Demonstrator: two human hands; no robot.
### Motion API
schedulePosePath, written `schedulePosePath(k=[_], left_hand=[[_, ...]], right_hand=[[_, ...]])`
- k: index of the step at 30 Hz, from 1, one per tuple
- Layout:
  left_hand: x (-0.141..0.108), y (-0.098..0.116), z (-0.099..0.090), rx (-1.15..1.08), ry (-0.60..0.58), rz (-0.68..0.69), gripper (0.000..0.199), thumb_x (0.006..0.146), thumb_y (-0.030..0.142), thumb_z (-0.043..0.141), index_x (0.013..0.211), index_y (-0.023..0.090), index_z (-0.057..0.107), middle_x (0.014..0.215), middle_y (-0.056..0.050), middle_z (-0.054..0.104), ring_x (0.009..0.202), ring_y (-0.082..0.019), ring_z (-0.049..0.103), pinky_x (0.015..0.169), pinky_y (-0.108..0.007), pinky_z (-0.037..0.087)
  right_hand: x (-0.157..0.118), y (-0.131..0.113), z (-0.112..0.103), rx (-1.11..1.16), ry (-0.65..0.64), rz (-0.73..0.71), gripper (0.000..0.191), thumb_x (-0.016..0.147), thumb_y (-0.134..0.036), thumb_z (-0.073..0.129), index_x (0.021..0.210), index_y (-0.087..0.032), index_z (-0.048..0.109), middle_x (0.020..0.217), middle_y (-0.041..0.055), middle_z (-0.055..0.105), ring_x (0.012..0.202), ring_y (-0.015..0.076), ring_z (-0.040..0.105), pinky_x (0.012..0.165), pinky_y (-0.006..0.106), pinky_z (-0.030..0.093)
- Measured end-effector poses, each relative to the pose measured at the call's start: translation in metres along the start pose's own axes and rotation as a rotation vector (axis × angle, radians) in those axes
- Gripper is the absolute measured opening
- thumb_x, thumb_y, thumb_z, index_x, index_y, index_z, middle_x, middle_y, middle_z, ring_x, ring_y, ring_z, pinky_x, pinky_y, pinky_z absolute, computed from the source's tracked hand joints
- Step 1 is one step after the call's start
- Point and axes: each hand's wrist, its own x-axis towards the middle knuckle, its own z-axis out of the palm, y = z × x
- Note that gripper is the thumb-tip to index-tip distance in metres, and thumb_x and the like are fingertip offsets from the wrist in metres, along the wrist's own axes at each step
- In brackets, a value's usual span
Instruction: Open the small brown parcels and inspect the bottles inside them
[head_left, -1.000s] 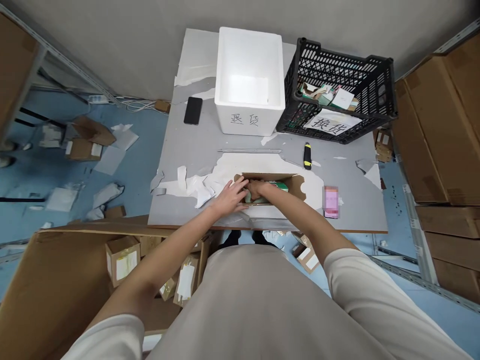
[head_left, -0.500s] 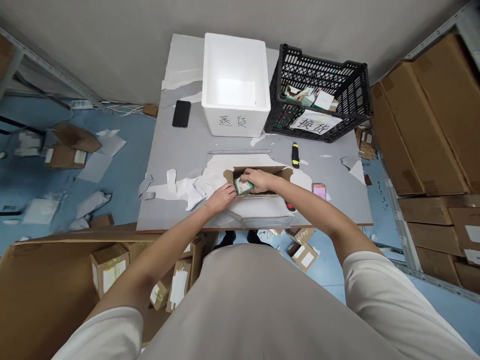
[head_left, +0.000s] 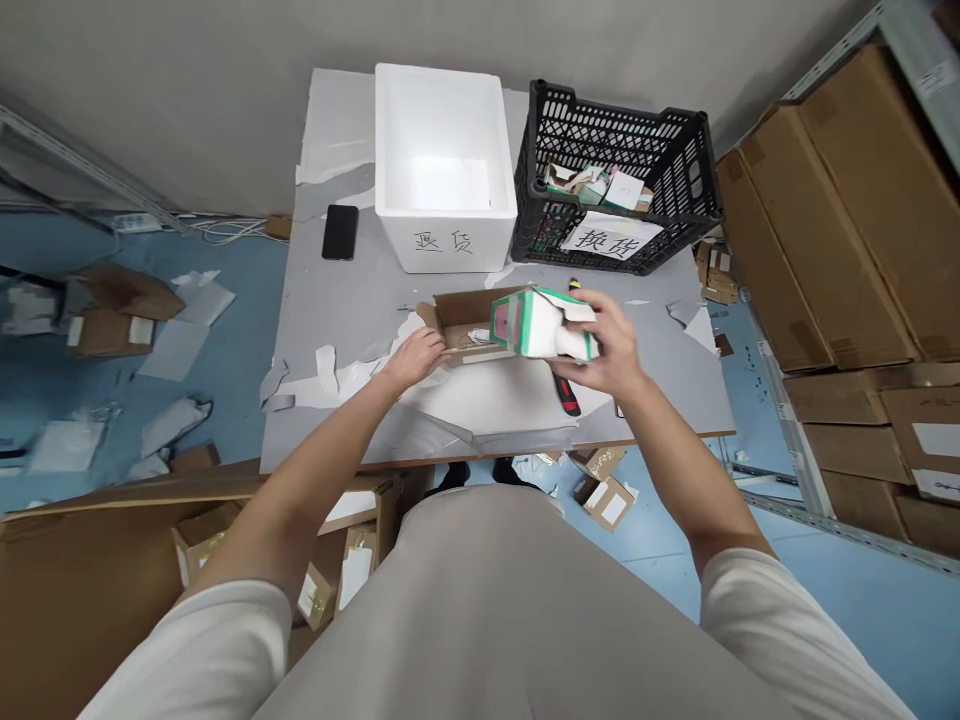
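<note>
My right hand (head_left: 613,348) grips a white-and-green carton (head_left: 541,326) by its right end, where a flap stands open. The carton is tilted above the right part of an open brown cardboard box (head_left: 466,307). My left hand (head_left: 418,358) has its fingers closed on the left end of that box. A small white paper (head_left: 478,336) lies inside the box. Just below my right hand rests a red-and-black utility knife (head_left: 567,394). A yellow-and-black tool (head_left: 574,284) is mostly hidden behind my right hand and the carton.
A white foam box (head_left: 444,245) stands at the back, beside a black plastic crate (head_left: 619,255) holding several cartons. A phone (head_left: 340,232) lies left of them. Torn white paper (head_left: 352,380) is on the table. Stacked brown boxes (head_left: 840,230) line the right; a large carton (head_left: 90,580) sits lower left.
My right hand has lifted the white-and-green carton out of the brown box and moved right. My left hand has shifted slightly left and up with the box's end.
</note>
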Motion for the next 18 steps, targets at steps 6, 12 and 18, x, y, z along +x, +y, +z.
schedulePosePath(k=[6,12,18], left_hand=[[0.012,-0.016,-0.007,0.087,0.082,-0.096,0.026,0.083,0.04,0.054,0.087,0.02,0.071,0.113,-0.011,0.067,0.117,-0.032,0.05,0.109,-0.059,0.024],[0.004,0.004,-0.02,0.045,0.13,-0.225,0.054,0.079,0.047,0.056,0.124,0.017,0.057,0.132,-0.014,0.057,0.133,-0.033,0.04,0.112,-0.058,0.019],[-0.021,0.081,-0.008,-0.062,0.301,-0.122,0.033,0.084,0.035,0.054,0.112,0.019,0.062,0.121,-0.013,0.062,0.118,-0.027,0.055,0.099,-0.047,0.041]], right_hand=[[-0.056,-0.012,0.007,0.069,-0.039,0.056,0.041,0.066,-0.035,0.078,0.098,-0.025,0.054,0.123,0.0142,0.055,0.114,0.0301,0.058,0.091,0.049,0.05],[-0.103,0.018,0.097,0.215,-0.234,0.167,0.029,0.073,-0.029,0.069,0.097,-0.019,0.054,0.121,0.0174,0.054,0.115,0.0248,0.057,0.093,0.038,0.05],[-0.113,0.025,0.117,0.222,-0.355,0.253,0.034,0.076,-0.031,0.068,0.103,-0.018,0.053,0.131,0.0196,0.048,0.124,0.0259,0.05,0.098,0.042,0.048]])
